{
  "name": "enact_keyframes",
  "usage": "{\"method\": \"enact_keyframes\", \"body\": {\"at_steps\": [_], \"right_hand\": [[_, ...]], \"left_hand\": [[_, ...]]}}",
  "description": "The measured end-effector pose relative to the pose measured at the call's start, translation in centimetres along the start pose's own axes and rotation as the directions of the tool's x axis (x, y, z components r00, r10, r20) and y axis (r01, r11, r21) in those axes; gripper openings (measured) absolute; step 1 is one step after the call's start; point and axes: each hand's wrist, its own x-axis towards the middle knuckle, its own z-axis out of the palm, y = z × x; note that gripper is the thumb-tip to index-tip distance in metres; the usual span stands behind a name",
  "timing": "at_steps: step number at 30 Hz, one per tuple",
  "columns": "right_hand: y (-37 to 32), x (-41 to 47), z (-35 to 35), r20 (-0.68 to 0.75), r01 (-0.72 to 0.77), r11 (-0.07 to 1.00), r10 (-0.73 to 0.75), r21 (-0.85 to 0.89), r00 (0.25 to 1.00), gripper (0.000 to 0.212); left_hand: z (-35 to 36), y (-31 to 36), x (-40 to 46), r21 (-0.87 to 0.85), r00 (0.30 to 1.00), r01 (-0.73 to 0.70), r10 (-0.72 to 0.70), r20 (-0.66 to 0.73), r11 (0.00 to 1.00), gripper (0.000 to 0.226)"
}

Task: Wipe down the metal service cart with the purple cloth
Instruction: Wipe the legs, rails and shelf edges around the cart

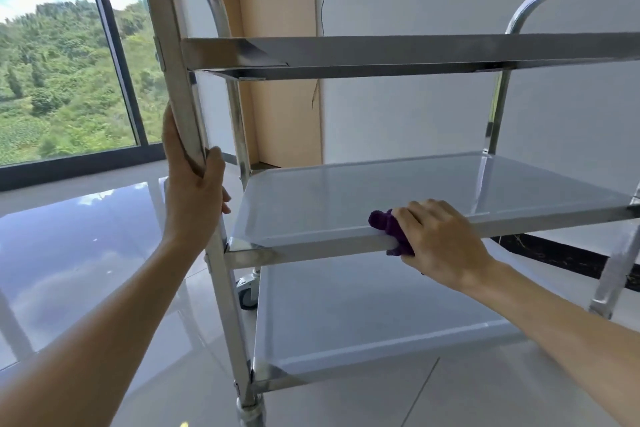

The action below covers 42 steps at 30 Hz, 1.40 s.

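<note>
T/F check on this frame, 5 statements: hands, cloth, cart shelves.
1. The left hand grips the cart's upright post. True.
2. The right hand holds the purple cloth on the top shelf. False: it is at the front edge of the middle shelf.
3. The bottom shelf holds a bucket. False: nothing shows on it.
4. A caster wheel shows under the cart. True.
5. The cloth is spread flat. False: it is bunched.
</note>
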Motion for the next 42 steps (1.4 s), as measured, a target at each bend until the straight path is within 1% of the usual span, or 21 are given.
{"method": "enact_keyframes", "body": {"at_steps": [3, 13, 18, 22, 24, 26, 28, 29, 30, 31, 33, 35, 37, 38, 40, 41, 42], "right_hand": [[0.4, -0.6, -0.8, 0.02, -0.015, 1.0, 0.016, -0.022, 1.0, 0.04], [3.4, -4.2, -2.8, 0.042, -0.057, 0.99, 0.063, -0.126, 0.997, 0.042], [5.1, -6.4, -4.6, 0.111, -0.116, 0.984, 0.131, -0.135, 0.985, 0.045], [7.1, -8.3, -6.4, 0.202, -0.118, 0.99, 0.132, -0.076, 0.97, 0.05], [8.2, -9.1, -7.3, 0.269, -0.118, 0.993, 0.119, -0.02, 0.956, 0.055], [9.2, -9.9, -8.4, 0.339, -0.161, 0.985, 0.13, 0.064, 0.932, 0.062], [9.7, -10.2, -9.5, 0.358, -0.208, 0.97, 0.151, 0.128, 0.922, 0.063], [9.7, -10.1, -10.2, 0.341, -0.224, 0.964, 0.164, 0.145, 0.926, 0.061], [9.7, -9.7, -10.9, 0.294, -0.231, 0.961, 0.18, 0.15, 0.939, 0.06], [9.7, -9.1, -11.8, 0.215, -0.23, 0.963, 0.196, 0.144, 0.957, 0.06], [9.5, -6.9, -14.0, -0.006, -0.201, 0.972, 0.204, 0.118, 0.979, 0.06], [9.3, -3.7, -16.7, -0.22, -0.137, 0.988, 0.149, 0.07, 0.964, 0.058], [9.4, 0.0, -19.6, -0.359, -0.109, 0.994, 0.112, 0.027, 0.927, 0.059], [9.6, 1.9, -20.9, -0.401, -0.116, 0.993, 0.111, 0.01, 0.909, 0.062], [10.2, 5.3, -22.9, -0.429, -0.174, 0.984, 0.147, -0.023, 0.891, 0.076], [10.5, 6.8, -23.6, -0.404, -0.215, 0.976, 0.183, -0.036, 0.896, 0.086], [10.8, 8.1, -24.1, -0.348, -0.25, 0.967, 0.216, -0.056, 0.912, 0.095]], "left_hand": [[1.0, 0.0, 0.1, -0.024, 0.999, 0.036, -0.035, 0.029, 0.999, 0.067], [5.7, 0.7, -0.2, -0.088, 0.995, 0.069, -0.062, 0.078, 0.994, 0.059], [8.6, 1.8, -0.9, -0.124, 0.992, 0.062, -0.047, 0.12, 0.99, 0.056], [10.9, 2.7, -1.3, -0.174, 0.985, 0.086, -0.057, 0.163, 0.981, 0.056], [11.8, 3.1, -1.5, -0.193, 0.981, 0.094, -0.058, 0.186, 0.977, 0.056], [12.6, 3.5, -1.6, -0.21, 0.977, 0.101, -0.057, 0.207, 0.973, 0.053], [13.2, 3.9, -1.9, -0.229, 0.972, 0.106, -0.052, 0.229, 0.968, 0.048], [13.4, 4.0, -2.0, -0.236, 0.969, 0.11, -0.052, 0.24, 0.966, 0.047], [13.6, 4.2, -2.1, -0.241, 0.967, 0.116, -0.054, 0.249, 0.964, 0.047], [13.8, 4.3, -2.3, -0.243, 0.965, 0.121, -0.056, 0.257, 0.962, 0.049], [14.0, 4.4, -2.4, -0.245, 0.96, 0.125, -0.055, 0.276, 0.961, 0.054], [14.2, 4.8, -2.6, -0.242, 0.954, 0.138, -0.064, 0.292, 0.96, 0.058], [14.2, 5.2, -2.8, -0.246, 0.948, 0.157, -0.076, 0.308, 0.957, 0.057], [14.1, 5.4, -2.8, -0.255, 0.946, 0.168, -0.082, 0.315, 0.952, 0.055], [14.0, 5.9, -2.6, -0.269, 0.946, 0.172, -0.083, 0.313, 0.948, 0.051], [13.8, 6.1, -2.3, -0.274, 0.946, 0.178, -0.088, 0.311, 0.945, 0.05], [13.7, 6.4, -2.0, -0.286, 0.944, 0.195, -0.101, 0.313, 0.938, 0.049]]}}
